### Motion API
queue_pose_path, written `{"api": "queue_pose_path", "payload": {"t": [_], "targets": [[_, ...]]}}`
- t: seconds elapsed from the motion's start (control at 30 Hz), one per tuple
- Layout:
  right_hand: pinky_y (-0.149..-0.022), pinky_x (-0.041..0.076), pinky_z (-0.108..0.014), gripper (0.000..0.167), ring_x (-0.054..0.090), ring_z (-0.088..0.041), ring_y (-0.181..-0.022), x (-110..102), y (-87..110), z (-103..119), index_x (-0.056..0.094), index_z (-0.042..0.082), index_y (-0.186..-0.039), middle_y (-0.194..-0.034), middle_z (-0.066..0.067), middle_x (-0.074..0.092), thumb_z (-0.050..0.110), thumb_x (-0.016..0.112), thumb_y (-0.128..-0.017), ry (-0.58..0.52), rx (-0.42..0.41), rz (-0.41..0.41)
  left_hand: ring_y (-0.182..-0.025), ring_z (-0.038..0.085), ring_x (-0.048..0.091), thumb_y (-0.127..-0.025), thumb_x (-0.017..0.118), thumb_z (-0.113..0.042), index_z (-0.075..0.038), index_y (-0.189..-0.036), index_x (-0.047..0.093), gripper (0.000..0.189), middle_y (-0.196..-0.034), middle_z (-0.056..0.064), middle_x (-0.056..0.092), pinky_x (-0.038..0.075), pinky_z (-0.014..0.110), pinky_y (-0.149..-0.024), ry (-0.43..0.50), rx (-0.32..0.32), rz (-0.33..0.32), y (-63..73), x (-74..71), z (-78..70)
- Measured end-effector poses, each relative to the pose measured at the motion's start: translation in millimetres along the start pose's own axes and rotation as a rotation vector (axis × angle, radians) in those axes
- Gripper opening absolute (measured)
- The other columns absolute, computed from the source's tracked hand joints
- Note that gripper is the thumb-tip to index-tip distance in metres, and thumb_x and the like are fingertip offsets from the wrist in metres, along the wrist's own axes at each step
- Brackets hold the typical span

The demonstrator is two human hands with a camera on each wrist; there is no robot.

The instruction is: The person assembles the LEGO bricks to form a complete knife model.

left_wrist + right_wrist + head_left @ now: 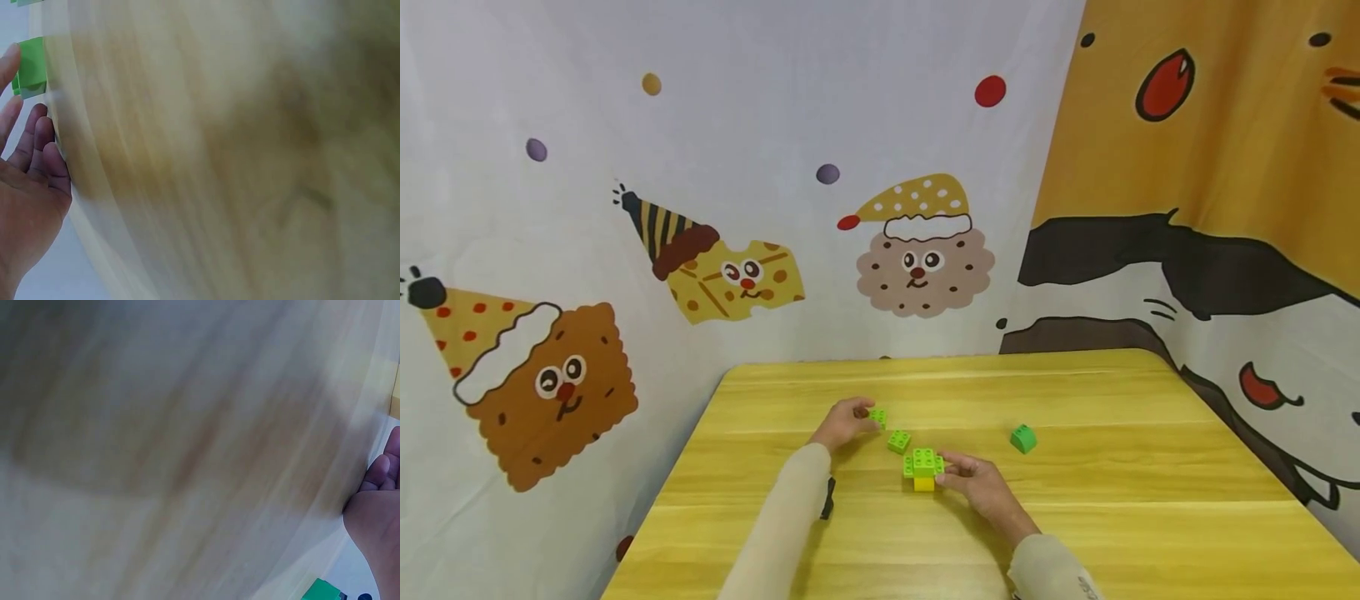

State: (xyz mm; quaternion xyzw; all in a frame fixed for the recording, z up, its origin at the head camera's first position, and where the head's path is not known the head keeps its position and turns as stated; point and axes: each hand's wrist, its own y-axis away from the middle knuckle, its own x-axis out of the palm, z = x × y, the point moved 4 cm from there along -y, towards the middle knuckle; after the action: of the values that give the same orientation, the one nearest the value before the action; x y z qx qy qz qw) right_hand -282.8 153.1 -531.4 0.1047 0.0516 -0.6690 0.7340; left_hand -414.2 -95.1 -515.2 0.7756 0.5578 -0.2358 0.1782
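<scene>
Straddling green block (pixel 878 417): left grip (pixel 842 423), cannot tell if clamped | pinching stacked blocks (pixel 923 465), right end: right grip (pixel 981 483)

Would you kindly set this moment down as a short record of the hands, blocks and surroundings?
left hand: thumb and fingers at the far light-green block; firm grip unclear
right hand: pinches the right end of the block stack
stack make-up: light green above a yellow block
loose nearby: near light-green block; darker green block, right of the stack
surface: wood-patterned table
backdrop: cartoon-printed cloth
</scene>
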Motion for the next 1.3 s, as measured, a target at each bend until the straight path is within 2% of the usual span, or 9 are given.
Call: {"api": "queue_pose_path", "payload": {"t": [0.23,0.57,0.73,0.87,1.1,1.3], "targets": [[-0.09,0.048,-0.041,0.048,0.06,-0.02,-0.099,2,0.4,3,0.063,0.004,-0.132,-0.103,-0.006,0.066,0.021,0.076,-0.089,0.005,0.0,-0.004,-0.11,0.031,0.055,-0.092,0.073,-0.015,0.001,-0.133,0.059,0.046,-0.12,0.016,0.06,0.045,0.05,-0.095,-0.005,0.026,-0.013,2.2,-1.9,2.3],[-0.088,0.048,-0.039,0.046,0.061,-0.02,-0.098,4,1.4,2,0.064,0.002,-0.13,-0.102,-0.006,0.067,0.018,0.077,-0.088,0.005,-0.002,-0.016,-0.108,0.028,0.057,-0.089,0.076,-0.015,-0.002,-0.124,0.066,0.039,-0.115,0.011,0.062,0.047,0.046,-0.095,-0.046,-0.022,-0.082,1.2,-2.4,11.8],[-0.089,0.049,-0.04,0.046,0.061,-0.02,-0.097,3,0.8,0,0.064,0.001,-0.129,-0.1,-0.006,0.068,0.016,0.077,-0.087,-0.002,-0.006,-0.034,-0.104,0.027,0.058,-0.087,0.078,-0.017,-0.002,-0.118,0.068,0.035,-0.111,0.01,0.063,0.048,0.046,-0.091,-0.045,-0.005,-0.088,1.9,-3.5,7.9],[-0.088,0.049,-0.039,0.047,0.061,-0.019,-0.096,1,0.7,0,0.065,0.001,-0.129,-0.099,-0.006,0.068,0.015,0.078,-0.086,-0.002,0.001,-0.044,-0.107,0.027,0.058,-0.087,0.079,-0.018,-0.004,-0.114,0.069,0.032,-0.113,0.01,0.065,0.047,0.046,-0.094,-0.03,-0.014,-0.093,3.1,-4.9,3.5],[-0.087,0.048,-0.038,0.046,0.06,-0.02,-0.095,-1,-0.9,1,0.064,0.001,-0.13,-0.099,-0.006,0.067,0.015,0.076,-0.088,-0.008,0.0,-0.036,-0.106,0.027,0.059,-0.089,0.077,-0.022,-0.004,-0.118,0.067,0.036,-0.113,0.01,0.064,0.05,0.044,-0.089,0.003,-0.01,-0.074,3.7,-6.5,-4.4],[-0.088,0.049,-0.04,0.045,0.061,-0.02,-0.096,0,-1.1,-1,0.065,0.002,-0.129,-0.099,-0.006,0.068,0.015,0.077,-0.088,-0.004,0.012,-0.044,-0.104,0.023,0.06,-0.089,0.077,-0.026,-0.007,-0.116,0.067,0.035,-0.11,0.005,0.065,0.05,0.043,-0.088,0.031,-0.001,-0.067,8.0,-7.3,-9.1]]}}
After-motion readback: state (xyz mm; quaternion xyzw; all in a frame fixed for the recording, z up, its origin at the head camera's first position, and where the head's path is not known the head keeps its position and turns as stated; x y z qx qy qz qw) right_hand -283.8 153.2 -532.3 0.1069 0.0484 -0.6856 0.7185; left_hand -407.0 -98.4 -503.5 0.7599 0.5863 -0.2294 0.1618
